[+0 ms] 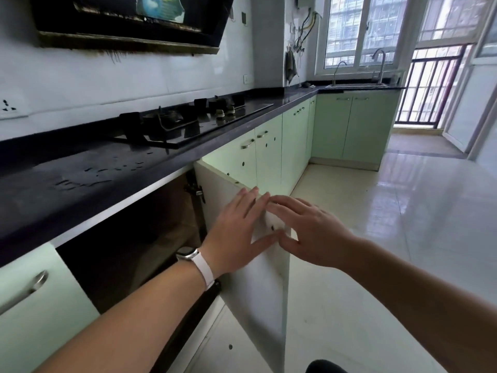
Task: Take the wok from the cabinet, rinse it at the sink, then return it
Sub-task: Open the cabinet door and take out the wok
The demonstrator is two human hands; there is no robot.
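The wok cannot be made out: the open cabinet under the tabletop is dark inside, and nothing in it can be told apart. Its door stands swung out toward the floor, showing its pale inner face and a metal hinge at the top of the opening.

Both hands are at the door's outer edge. The left hand, with a watch on a pale strap at the wrist, lies flat against the inner face, fingers spread and released, grasping nothing. The right hand is just beside it on the far side of the door edge, fingers also stretched out and loose, thumb close to the left thumb; whether it touches the door I cannot tell.

On the tabletop above sits a black gas hob, with a range hood on the wall over it. Pale green cabinet fronts run along to the corner, where the sink and two curved taps stand below a window, well apart from the hands. The tiled floor is glossy.
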